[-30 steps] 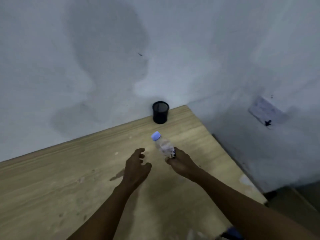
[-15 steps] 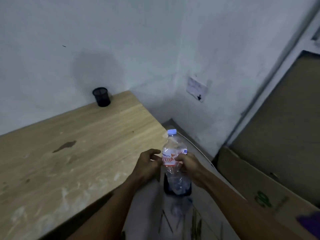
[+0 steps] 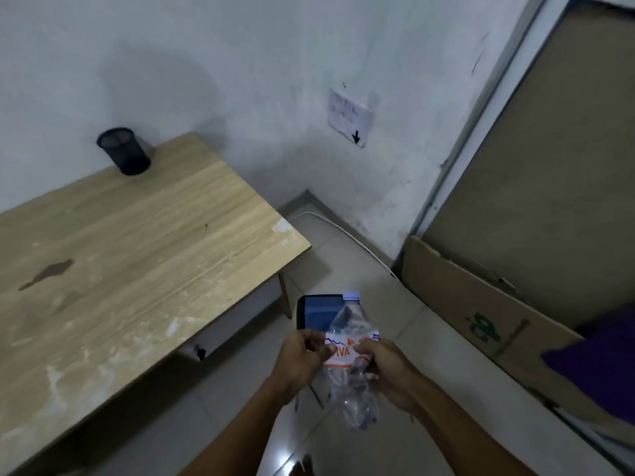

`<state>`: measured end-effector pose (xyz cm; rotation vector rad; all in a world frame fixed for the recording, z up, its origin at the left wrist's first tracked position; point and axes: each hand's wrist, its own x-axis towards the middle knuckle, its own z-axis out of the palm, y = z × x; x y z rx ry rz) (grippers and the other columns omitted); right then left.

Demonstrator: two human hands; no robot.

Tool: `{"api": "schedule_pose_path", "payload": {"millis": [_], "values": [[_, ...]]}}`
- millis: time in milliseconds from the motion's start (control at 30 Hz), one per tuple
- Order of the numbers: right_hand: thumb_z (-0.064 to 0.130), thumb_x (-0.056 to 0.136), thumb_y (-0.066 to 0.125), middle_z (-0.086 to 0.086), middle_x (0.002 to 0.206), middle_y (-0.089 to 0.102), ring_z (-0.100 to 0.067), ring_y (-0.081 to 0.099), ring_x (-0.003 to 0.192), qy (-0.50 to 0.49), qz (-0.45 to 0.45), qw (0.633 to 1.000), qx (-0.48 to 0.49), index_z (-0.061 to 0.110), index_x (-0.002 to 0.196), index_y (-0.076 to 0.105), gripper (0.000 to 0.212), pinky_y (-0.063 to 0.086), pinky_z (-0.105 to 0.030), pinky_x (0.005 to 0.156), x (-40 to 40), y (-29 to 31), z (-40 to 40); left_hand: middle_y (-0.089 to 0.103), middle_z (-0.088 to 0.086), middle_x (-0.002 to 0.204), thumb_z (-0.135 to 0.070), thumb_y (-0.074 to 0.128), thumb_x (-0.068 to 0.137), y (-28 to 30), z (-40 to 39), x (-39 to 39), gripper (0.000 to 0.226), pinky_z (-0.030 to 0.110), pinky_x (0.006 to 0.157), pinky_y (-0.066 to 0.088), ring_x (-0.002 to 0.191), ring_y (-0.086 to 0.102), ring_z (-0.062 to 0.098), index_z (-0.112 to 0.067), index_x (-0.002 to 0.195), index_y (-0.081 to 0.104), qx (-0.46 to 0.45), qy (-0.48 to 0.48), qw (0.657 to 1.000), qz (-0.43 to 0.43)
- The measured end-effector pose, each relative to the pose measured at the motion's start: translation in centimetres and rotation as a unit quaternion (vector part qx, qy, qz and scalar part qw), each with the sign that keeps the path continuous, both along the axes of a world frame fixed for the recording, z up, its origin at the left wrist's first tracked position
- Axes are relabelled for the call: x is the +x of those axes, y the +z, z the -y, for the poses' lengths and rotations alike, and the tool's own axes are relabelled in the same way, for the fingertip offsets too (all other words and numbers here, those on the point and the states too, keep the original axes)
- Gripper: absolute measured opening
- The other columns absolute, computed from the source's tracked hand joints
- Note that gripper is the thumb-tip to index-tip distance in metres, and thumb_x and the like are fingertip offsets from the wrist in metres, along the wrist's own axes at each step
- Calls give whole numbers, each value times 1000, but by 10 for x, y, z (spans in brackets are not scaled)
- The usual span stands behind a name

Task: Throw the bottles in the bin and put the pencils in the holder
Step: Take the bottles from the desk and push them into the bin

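A clear, crumpled plastic bottle point(image 3: 350, 372) with a pale blue cap and a red-and-white label hangs upright over the floor, right of the table. My left hand point(image 3: 302, 359) grips its label from the left, and my right hand point(image 3: 388, 365) grips it from the right. Behind the bottle, on the floor, stands a dark bin point(image 3: 314, 314) with a blue inside, partly hidden by the bottle. A black mesh pencil holder point(image 3: 124, 152) stands at the far corner of the wooden table point(image 3: 144, 255). No pencils are visible.
White walls meet in a corner behind the table, with a paper note point(image 3: 348, 116) and arrow on one. A flattened cardboard box point(image 3: 481, 321) leans against a door at the right. A purple object point(image 3: 598, 369) lies at the right edge. The floor is pale tile.
My view has swung right, away from the table. The bottle went from my right hand alone above the table to both hands over the floor near the bin.
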<state>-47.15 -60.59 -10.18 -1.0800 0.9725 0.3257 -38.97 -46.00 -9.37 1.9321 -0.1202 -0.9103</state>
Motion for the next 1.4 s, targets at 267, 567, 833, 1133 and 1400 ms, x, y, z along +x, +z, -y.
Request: {"api": "schedule_pose_path", "payload": {"millis": [267,567,833,1133,1400], "values": [[-3,84,57,-14,86,71,-25,66,72,14,-28,996,-79,9,102,64,23,55,-38,68,10,-107,19,71,11,100,-7,67,86,-116,15,17,19,31,80,60,91,71,20,-10,105,66,21,-9,999,-31],[-6,86,59,-17,89,70,-25,66,72,-43,-7,988,-148,7,91,67,16,55,-31,58,30,-282,46,72,12,103,-8,67,84,-282,40,32,22,38,88,56,100,68,29,-7,106,69,38,-8,999,-20],[-16,69,71,-25,99,70,-27,64,89,-14,212,934,-287,1,100,67,35,55,-49,83,72,-398,74,36,14,140,-3,65,80,-414,59,103,62,35,97,49,121,49,28,-11,137,42,115,1,943,314],[-4,75,73,6,88,69,5,65,79,94,378,809,-440,5,98,66,26,50,-13,71,108,-483,89,13,17,154,-25,81,63,-500,76,166,94,50,106,41,133,36,42,-21,144,35,137,-129,877,441],[25,82,64,-6,92,68,-26,63,80,216,275,644,-680,15,89,60,12,44,-30,62,122,-513,82,44,18,138,-15,74,73,-526,73,177,66,34,95,44,119,51,36,-14,133,48,74,-76,854,509]]}}
